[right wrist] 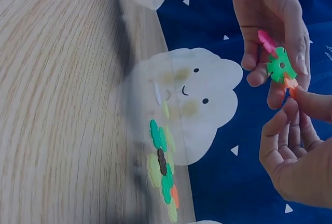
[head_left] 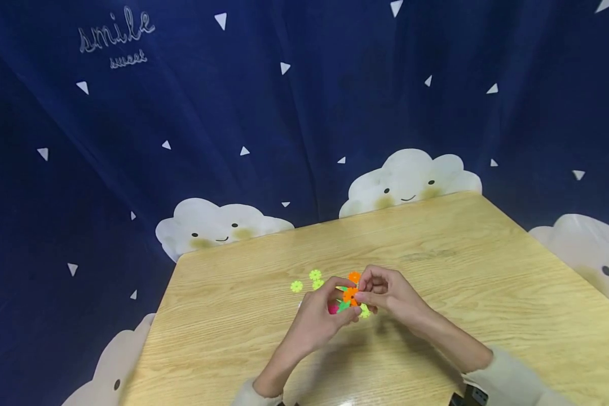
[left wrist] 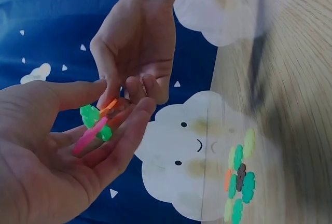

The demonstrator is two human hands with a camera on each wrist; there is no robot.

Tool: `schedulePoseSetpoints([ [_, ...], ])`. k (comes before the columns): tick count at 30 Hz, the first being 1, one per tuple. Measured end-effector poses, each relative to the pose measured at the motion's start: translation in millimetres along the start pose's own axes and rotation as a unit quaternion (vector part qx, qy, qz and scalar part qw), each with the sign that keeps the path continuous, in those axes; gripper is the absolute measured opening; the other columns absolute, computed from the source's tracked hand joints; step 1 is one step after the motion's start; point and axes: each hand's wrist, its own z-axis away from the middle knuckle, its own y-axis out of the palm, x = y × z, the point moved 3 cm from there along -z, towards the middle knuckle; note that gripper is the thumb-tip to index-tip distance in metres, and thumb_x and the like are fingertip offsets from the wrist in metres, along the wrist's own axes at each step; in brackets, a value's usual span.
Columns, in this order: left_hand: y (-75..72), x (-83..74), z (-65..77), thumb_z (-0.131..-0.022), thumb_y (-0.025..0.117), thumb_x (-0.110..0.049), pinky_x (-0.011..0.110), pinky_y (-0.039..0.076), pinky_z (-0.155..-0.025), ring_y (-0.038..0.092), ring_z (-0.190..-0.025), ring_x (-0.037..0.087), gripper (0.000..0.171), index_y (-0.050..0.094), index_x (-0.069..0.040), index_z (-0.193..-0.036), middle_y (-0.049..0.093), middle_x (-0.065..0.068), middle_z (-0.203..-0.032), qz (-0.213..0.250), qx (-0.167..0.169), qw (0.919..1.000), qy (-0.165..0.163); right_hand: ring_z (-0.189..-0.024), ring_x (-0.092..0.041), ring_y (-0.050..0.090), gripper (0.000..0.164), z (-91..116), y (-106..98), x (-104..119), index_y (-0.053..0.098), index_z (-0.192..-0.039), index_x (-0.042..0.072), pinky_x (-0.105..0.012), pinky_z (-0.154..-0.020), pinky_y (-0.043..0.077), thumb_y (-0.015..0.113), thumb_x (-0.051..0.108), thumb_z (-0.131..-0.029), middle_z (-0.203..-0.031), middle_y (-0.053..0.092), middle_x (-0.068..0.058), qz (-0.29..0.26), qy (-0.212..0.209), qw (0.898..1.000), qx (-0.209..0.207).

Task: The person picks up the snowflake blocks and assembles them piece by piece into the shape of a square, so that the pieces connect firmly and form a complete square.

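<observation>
Three flower-shaped plastic discs are joined in a short chain: a pink disc (right wrist: 266,41), a green disc (right wrist: 280,67) and an orange disc (head_left: 351,296). My left hand (head_left: 314,318) holds the chain between thumb and fingers, above the table. From the right, my right hand (head_left: 398,299) pinches the orange disc at its edge between thumb and forefinger. In the left wrist view the green disc (left wrist: 95,122) sits slotted between the other two. How deep the orange one sits in its slot is hidden by the fingertips.
More loose discs lie on the wooden table (head_left: 223,316) just beyond and below the hands. Among them are yellow discs (head_left: 296,286), another orange disc (head_left: 354,276), green ones and a dark brown disc (right wrist: 162,162). A dark blue curtain (head_left: 304,113) hangs behind the table.
</observation>
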Motion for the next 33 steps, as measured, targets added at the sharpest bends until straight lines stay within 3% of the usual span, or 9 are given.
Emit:
schedulePoseSetpoints([
  [5, -2.8, 2.1, -0.6, -0.094, 0.077, -0.014, 0.017, 0.043, -0.053, 0.073, -0.073, 0.008, 0.033, 0.065, -0.013, -0.125, 0.079, 0.001, -0.091, -0.005, -0.014, 0.9999, 0.008, -0.065, -0.016, 0.056, 0.019, -0.7, -0.3, -0.7, 0.062, -0.099, 0.0, -0.026, -0.058, 0.052, 0.076, 0.011, -0.094, -0.086, 0.06, -0.012, 0.005, 0.005, 1.0, -0.007],
  [11, -5.5, 3.9, 0.3, -0.098, 0.073, -0.014, 0.024, 0.058, -0.062, 0.077, -0.073, 0.017, 0.032, 0.063, -0.008, -0.127, 0.079, 0.004, -0.092, 0.015, -0.01, 0.9998, 0.0, -0.066, -0.019, 0.057, 0.018, -0.9, -6.2, -1.3, 0.063, -0.099, 0.0, -0.028, -0.06, 0.053, 0.076, 0.011, -0.094, -0.084, 0.061, -0.01, -0.008, 0.012, 1.0, -0.013],
  [13, -7.1, 4.2, 0.5, -0.098, 0.072, -0.013, 0.025, 0.059, -0.065, 0.077, -0.072, 0.017, 0.031, 0.063, -0.008, -0.127, 0.079, 0.003, -0.09, 0.015, -0.014, 0.9998, -0.002, -0.066, -0.018, 0.056, 0.018, -1.8, -9.4, -2.9, 0.063, -0.1, 0.0, -0.028, -0.06, 0.052, 0.076, 0.01, -0.094, -0.083, 0.061, -0.007, -0.012, 0.015, 1.0, -0.019],
  [20, -11.5, 4.2, 1.7, -0.098, 0.072, -0.012, 0.023, 0.052, -0.055, 0.075, -0.072, 0.01, 0.03, 0.063, -0.009, -0.127, 0.079, 0.004, -0.089, 0.005, -0.019, 0.9998, -0.007, -0.067, -0.017, 0.055, 0.022, -7.3, -20.6, -17.7, 0.061, -0.104, -0.002, -0.027, -0.061, 0.05, 0.074, 0.012, -0.096, -0.084, 0.06, -0.004, -0.032, 0.046, 0.997, -0.059],
  [27, -13.5, 3.2, 2.7, -0.098, 0.071, -0.008, 0.026, 0.061, -0.062, 0.075, -0.072, 0.01, 0.031, 0.062, -0.007, -0.127, 0.079, 0.006, -0.092, 0.026, -0.018, 0.9995, -0.009, -0.069, -0.019, 0.057, 0.032, -12.4, -24.4, -37.3, 0.058, -0.122, -0.007, -0.026, -0.06, 0.053, 0.071, 0.004, -0.095, -0.112, 0.062, -0.02, -0.031, 0.073, 0.994, -0.077],
  [33, -16.6, 3.3, 4.3, -0.098, 0.072, -0.008, 0.025, 0.057, -0.056, 0.075, -0.073, 0.01, 0.033, 0.062, -0.007, -0.129, 0.079, 0.006, -0.092, 0.022, -0.021, 0.9995, -0.006, -0.069, -0.021, 0.06, 0.043, -11.7, -27.5, -59.7, 0.056, -0.132, -0.005, -0.028, -0.062, 0.056, 0.07, 0.0, -0.092, -0.132, 0.057, -0.029, 0.015, 0.105, 0.993, -0.06],
])
